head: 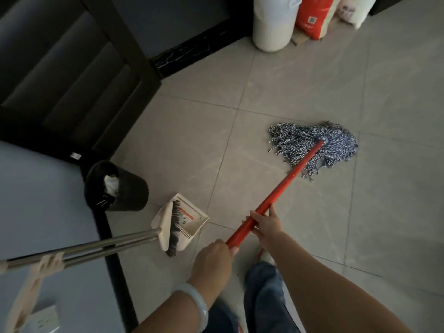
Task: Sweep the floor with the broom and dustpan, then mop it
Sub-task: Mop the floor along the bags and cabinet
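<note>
Grey floor tiles (300,75) run to a dark skirting, with sacks (274,22) stacked at the far wall and a black bin (125,188) by a dark cabinet. Propped against the wall at the left, the broom (174,227) sits clipped in its dustpan (192,218), so sweeping looks finished and mopping is under way.

Well out in front, the mop (312,146) lies with its blue-and-white string head splayed flat on the tiles. Its red pole looks stiff and light; the head seems soft and floppy, likely heavier if wet, and should drag.

Each grip is clenched round the pole: left hand (212,258) near the end, right hand (266,224) further down, a sensible spread for leverage.

One red sack bears a printed code square; no wording is readable.
</note>
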### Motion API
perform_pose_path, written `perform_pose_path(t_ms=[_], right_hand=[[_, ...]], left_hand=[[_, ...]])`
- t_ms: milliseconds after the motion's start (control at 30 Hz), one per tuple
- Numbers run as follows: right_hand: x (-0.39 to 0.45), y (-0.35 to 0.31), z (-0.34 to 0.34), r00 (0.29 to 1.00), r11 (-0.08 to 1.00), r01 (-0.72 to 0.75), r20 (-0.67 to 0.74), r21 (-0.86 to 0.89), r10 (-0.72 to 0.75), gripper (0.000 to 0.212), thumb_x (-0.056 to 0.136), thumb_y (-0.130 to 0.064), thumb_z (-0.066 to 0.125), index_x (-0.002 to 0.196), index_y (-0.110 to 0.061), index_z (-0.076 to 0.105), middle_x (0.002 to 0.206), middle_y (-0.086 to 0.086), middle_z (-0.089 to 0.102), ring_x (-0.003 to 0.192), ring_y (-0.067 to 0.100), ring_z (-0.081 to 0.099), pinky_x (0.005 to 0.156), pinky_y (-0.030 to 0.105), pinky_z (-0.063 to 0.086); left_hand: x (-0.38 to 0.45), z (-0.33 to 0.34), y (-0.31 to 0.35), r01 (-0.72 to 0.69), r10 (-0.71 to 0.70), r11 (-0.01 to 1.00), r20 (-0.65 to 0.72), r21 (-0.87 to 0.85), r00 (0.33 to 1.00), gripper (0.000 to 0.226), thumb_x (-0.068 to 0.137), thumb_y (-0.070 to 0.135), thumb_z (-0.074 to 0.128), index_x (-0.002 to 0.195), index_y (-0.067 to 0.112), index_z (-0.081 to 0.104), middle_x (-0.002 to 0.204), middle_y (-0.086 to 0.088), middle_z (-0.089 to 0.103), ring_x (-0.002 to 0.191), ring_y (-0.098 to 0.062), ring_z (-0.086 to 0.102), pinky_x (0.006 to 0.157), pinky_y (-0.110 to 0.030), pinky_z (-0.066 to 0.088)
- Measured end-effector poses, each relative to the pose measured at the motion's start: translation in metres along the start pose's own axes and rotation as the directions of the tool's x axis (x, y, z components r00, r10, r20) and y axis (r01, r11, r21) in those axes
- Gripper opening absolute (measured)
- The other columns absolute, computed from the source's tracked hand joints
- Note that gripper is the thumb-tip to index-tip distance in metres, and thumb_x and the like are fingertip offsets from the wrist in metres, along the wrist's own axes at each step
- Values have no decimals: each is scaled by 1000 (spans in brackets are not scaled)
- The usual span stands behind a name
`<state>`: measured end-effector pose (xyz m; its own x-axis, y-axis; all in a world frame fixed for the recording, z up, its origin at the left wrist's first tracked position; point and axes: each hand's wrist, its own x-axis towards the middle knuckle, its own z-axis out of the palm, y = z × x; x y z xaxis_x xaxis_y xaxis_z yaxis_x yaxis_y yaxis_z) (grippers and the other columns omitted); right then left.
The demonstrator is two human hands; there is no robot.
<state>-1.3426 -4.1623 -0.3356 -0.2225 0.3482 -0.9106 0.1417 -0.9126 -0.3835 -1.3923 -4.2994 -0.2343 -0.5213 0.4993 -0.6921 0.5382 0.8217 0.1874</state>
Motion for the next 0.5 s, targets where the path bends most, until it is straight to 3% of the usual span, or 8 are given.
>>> perform_pose_path(t_ms=[133,267,333,500], right_hand=[[7,-42,3,1000,1000,22,1,-14,-22,90,88,6,60,152,-36,11,93,9,59,68,21,61,87,51,54],[11,-97,14,998,998,54,-13,25,-54,90,88,7,58,152,-35,11,109,13,57,66,19,57,89,50,54],[13,-126,18,996,994,86,-20,67,-84,90,88,9,57,152,-35,12,116,14,56,64,19,56,85,47,56],[28,-197,25,970,966,235,-91,113,-225,89,88,10,52,152,-36,11,96,10,51,58,16,51,64,36,57]], left_hand=[[10,-31,35,26,-26,1000,-33,-4,999,47,99,54,30,109,16,57,89,4,56,81,-13,55,68,-24,40],[30,-72,72,29,-27,999,-92,19,995,47,98,54,34,107,15,58,80,6,48,70,-10,45,61,-24,34],[43,-91,88,12,-12,1000,-104,8,995,45,98,54,36,106,15,58,76,8,47,64,-9,45,55,-23,32],[80,-128,133,-57,53,998,-101,-40,993,37,95,53,47,99,17,57,74,8,51,60,-9,49,54,-20,35]])
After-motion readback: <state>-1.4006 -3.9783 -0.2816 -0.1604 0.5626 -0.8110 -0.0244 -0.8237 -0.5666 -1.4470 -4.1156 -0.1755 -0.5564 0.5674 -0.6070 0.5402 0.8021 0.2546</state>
